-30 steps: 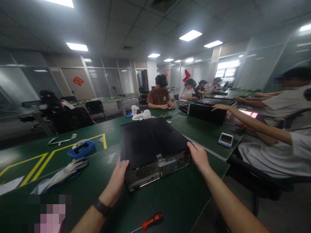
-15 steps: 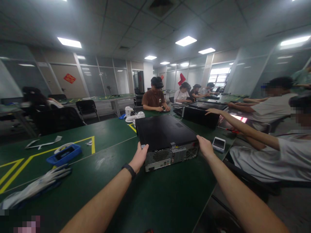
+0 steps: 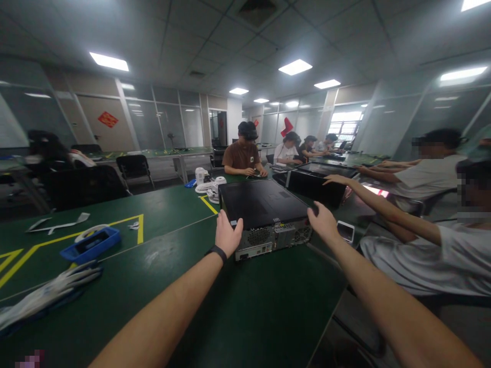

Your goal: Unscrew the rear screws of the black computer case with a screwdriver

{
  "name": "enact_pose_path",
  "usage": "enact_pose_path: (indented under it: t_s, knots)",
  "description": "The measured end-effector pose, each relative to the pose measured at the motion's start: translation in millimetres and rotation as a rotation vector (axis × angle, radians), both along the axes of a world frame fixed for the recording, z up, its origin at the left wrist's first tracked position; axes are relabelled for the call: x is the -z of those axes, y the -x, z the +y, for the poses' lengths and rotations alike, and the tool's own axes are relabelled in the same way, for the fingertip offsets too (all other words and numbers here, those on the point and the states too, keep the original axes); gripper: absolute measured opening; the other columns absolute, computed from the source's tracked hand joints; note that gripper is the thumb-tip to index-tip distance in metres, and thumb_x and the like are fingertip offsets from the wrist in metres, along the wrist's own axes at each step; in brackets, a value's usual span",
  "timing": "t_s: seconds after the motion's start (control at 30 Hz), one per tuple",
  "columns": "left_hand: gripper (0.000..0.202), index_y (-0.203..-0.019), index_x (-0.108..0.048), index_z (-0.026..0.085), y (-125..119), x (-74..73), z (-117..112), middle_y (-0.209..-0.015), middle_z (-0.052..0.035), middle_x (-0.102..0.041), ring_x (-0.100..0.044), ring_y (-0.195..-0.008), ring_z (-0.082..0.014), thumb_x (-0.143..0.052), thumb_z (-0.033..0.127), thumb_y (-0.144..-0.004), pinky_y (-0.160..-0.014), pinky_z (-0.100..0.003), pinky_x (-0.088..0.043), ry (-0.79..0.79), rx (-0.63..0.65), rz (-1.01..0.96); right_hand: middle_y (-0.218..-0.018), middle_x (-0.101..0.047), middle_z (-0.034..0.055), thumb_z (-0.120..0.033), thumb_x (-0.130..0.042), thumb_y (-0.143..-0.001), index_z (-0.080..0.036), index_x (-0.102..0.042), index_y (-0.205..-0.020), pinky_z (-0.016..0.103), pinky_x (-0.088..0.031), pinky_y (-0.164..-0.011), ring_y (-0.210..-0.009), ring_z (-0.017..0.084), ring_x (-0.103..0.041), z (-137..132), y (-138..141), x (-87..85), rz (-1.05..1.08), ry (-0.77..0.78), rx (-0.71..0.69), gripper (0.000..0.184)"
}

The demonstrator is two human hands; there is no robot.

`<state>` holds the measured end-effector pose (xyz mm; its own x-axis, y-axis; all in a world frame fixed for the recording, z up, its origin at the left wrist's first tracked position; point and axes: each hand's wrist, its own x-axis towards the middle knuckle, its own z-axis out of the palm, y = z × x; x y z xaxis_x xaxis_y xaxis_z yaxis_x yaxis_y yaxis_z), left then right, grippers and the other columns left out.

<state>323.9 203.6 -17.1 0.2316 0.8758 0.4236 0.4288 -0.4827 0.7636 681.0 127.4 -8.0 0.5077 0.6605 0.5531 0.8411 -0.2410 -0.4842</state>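
Note:
A black desktop computer case point(image 3: 264, 202) lies flat on the green table point(image 3: 164, 271), its metal back panel with vents and ports facing me. My left hand point(image 3: 228, 234) is against its left rear corner, thumb at the back edge and fingers along the side. At the opposite rear corner, my right hand point(image 3: 322, 222) presses against the right side with bent fingers. The case sits between my two hands. Some fingertips are hidden behind its edges or blurred.
Beyond the case stand white fan parts point(image 3: 209, 181). Another black case point(image 3: 318, 186), touched by a co-worker's hand point(image 3: 339, 180), is at the right back. A white device point(image 3: 346, 231) lies near the right edge. Blue tape dispenser point(image 3: 91, 244) and gloves point(image 3: 53, 291) lie left.
The computer case has slid a little away from me and slightly right, with both hands staying at its rear corners. The camera view has shifted slightly.

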Motion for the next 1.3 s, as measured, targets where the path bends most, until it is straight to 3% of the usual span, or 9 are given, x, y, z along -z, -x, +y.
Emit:
enact_pose_path:
  t_s: [0.07, 0.2, 0.37, 0.57, 0.7, 0.87, 1.03, 1.17, 1.3]
  knots:
    - [0.071, -0.153, -0.035, 0.002, 1.9, -9.3, -3.7, -0.167, -0.0284, -0.023, -0.011, -0.158, -0.0389, -0.051, 0.044, -0.098, -0.126, -0.058, -0.01, -0.113, 0.018, 0.127, -0.15, -0.055, 0.0146, -0.047, -0.061, -0.095, -0.016, -0.058, -0.142, 0.047, -0.035, -0.12, -0.143, 0.031, -0.046, -8.4, 6.1, -4.5, -0.151, 0.053, -0.149, 0.057]
    - [0.081, -0.149, -0.045, 0.006, -4.2, -21.7, -9.0, -0.162, -0.0245, -0.038, -0.026, -0.155, -0.0361, -0.063, 0.056, -0.088, -0.127, -0.049, -0.018, -0.282, 0.17, 0.382, -0.147, -0.059, 0.0134, -0.056, -0.071, -0.083, -0.016, -0.063, -0.139, 0.044, -0.036, -0.121, -0.14, 0.03, -0.051, -18.3, 16.3, -6.5, -0.373, 0.163, -0.35, 0.07]
    - [0.057, -0.139, -0.054, 0.003, -14.3, -21.7, -12.8, -0.148, -0.0269, -0.055, -0.047, -0.143, -0.036, -0.063, 0.035, -0.093, -0.12, -0.047, -0.032, -0.382, 0.2, 0.584, -0.145, -0.059, 0.0198, -0.048, -0.064, -0.091, -0.01, -0.062, -0.139, 0.05, -0.04, -0.117, -0.137, 0.034, -0.054, -16.7, 18.8, -1.6, -0.509, 0.17, -0.323, 0.061]
    - [0.047, -0.132, -0.059, 0.008, -13.3, -23.8, -17.2, -0.14, -0.0231, -0.062, -0.054, -0.135, -0.0329, -0.062, 0.036, -0.094, -0.115, -0.044, -0.039, -0.45, 0.163, 0.663, -0.139, -0.064, 0.0193, -0.042, -0.064, -0.092, -0.011, -0.066, -0.133, 0.05, -0.045, -0.112, -0.132, 0.034, -0.059, -16.5, 17.9, -1.0, -0.551, 0.159, -0.283, 0.052]
    - [0.039, -0.127, -0.061, 0.009, -16.4, -20.6, -22.8, -0.134, -0.0235, -0.064, -0.057, -0.13, -0.0326, -0.061, 0.029, -0.094, -0.111, -0.045, -0.043, -0.457, 0.127, 0.656, -0.139, -0.064, 0.0186, -0.033, -0.059, -0.093, -0.011, -0.066, -0.132, 0.052, -0.044, -0.112, -0.131, 0.035, -0.059, -20.9, 22.6, 2.5, -0.524, 0.138, -0.249, 0.046]
    - [0.044, -0.134, -0.057, 0.009, -18.8, -15.4, -25.2, -0.143, -0.0247, -0.059, -0.052, -0.137, -0.0332, -0.06, 0.027, -0.094, -0.117, -0.046, -0.036, -0.433, 0.129, 0.606, -0.145, -0.059, 0.02, -0.04, -0.061, -0.089, -0.008, -0.062, -0.137, 0.05, -0.036, -0.119, -0.138, 0.034, -0.052, -29.6, 31.7, 3.7, -0.448, 0.126, -0.259, 0.058]
    - [0.056, -0.137, -0.057, 0.013, -14.8, -16.2, -26.9, -0.148, -0.0217, -0.058, -0.049, -0.141, -0.0332, -0.065, 0.039, -0.089, -0.12, -0.045, -0.031, -0.368, 0.159, 0.501, -0.142, -0.063, 0.0089, -0.035, -0.06, -0.081, -0.019, -0.068, -0.131, 0.044, -0.038, -0.118, -0.135, 0.027, -0.055, -30.1, 23.8, -13.3, -0.298, 0.164, -0.291, 0.054]
    - [0.065, -0.137, -0.059, 0.01, -7.3, -12.8, -28.6, -0.155, -0.024, -0.049, -0.039, -0.148, -0.0365, -0.058, 0.056, -0.091, -0.124, -0.048, -0.024, -0.27, 0.109, 0.337, -0.14, -0.064, 0.0146, -0.046, -0.047, -0.092, -0.013, -0.064, -0.135, 0.043, -0.042, -0.113, -0.131, 0.029, -0.058, -13.3, 12.1, -20.1, -0.097, 0.138, -0.082, 0.057]
    - [0.071, -0.147, -0.046, 0.004, -0.1, -4.4, -25.8, -0.16, -0.0274, -0.039, -0.032, -0.153, -0.0364, -0.05, 0.052, -0.095, -0.124, -0.049, -0.025, -0.112, 0.027, 0.13, -0.13, -0.068, 0.0209, -0.057, -0.044, -0.093, -0.008, -0.063, -0.137, 0.044, -0.05, -0.101, -0.119, 0.034, -0.065, 1.9, 9.0, -13.6, 0.094, 0.146, 0.129, 0.069]
